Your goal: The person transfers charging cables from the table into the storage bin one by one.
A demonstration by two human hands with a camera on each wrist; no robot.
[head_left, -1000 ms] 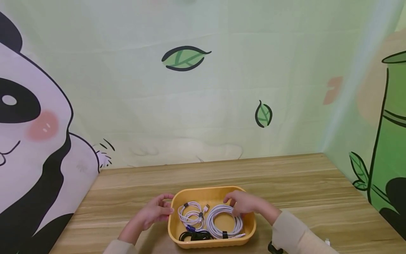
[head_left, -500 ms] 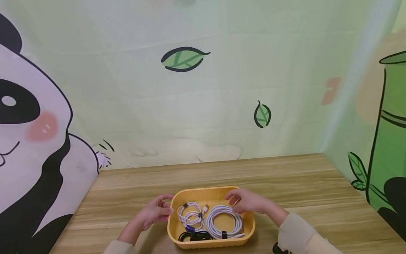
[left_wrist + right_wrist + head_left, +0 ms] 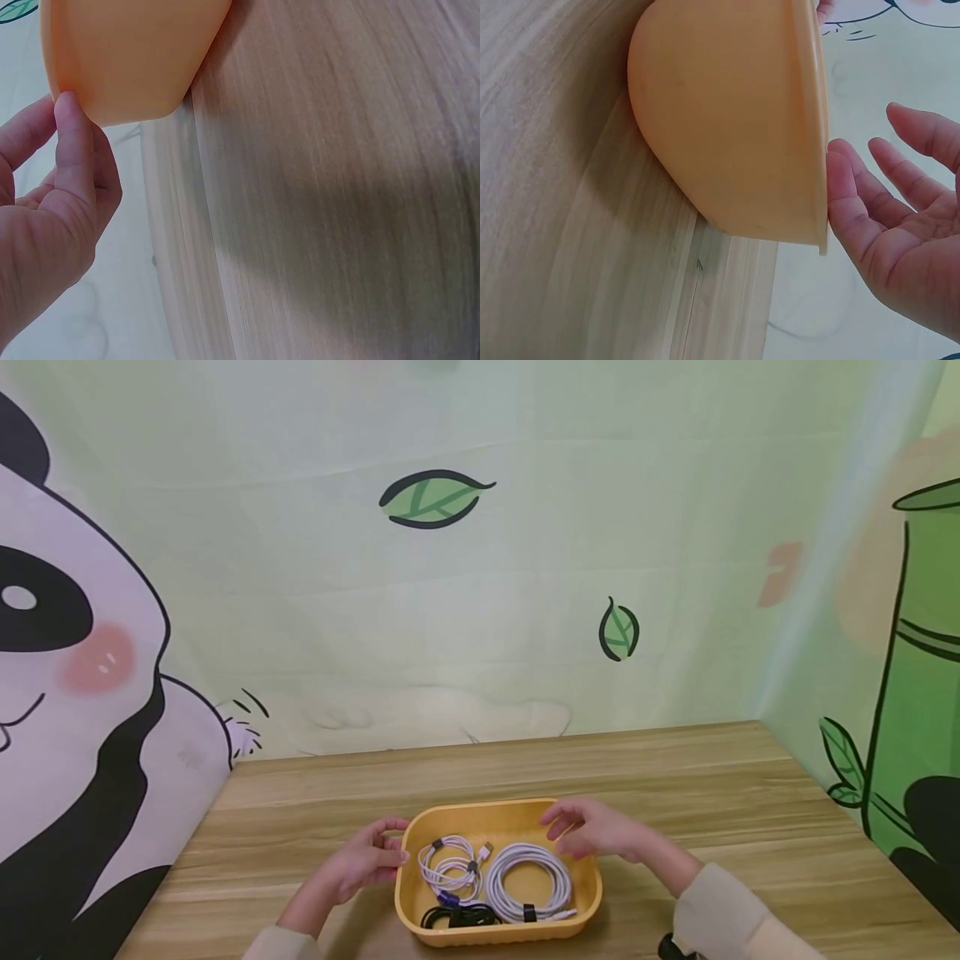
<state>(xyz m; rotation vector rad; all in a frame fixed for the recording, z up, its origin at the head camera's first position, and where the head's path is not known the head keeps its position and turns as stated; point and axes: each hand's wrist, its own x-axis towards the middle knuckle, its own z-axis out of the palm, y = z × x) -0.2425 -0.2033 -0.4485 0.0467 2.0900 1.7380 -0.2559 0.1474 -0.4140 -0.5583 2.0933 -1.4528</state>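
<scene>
A yellow plastic bin (image 3: 480,934) rests on the wooden table. Inside are a thick pale cable coil (image 3: 496,885) with a black strap, a thinner white USB cable (image 3: 485,852) tied with dark straps, a black bundled cable (image 3: 468,916) and a small purple-blue piece (image 3: 447,899). My left hand (image 3: 363,862) pinches the bin's left rim; in the left wrist view its thumb (image 3: 73,124) presses against the wall. Over the bin's right rim is my right hand (image 3: 600,828), fingers loosely bent and holding nothing. Its fingertips (image 3: 841,176) overlap the rim in the right wrist view.
The wooden table (image 3: 315,785) runs back to a fabric backdrop (image 3: 517,610) printed with a panda, leaves and bamboo. A black band (image 3: 670,947) shows by the right sleeve (image 3: 720,910).
My right hand has lifted away from the pale cable coil and drawn right to the bin's right rim. The left hand keeps its place at the left rim.
</scene>
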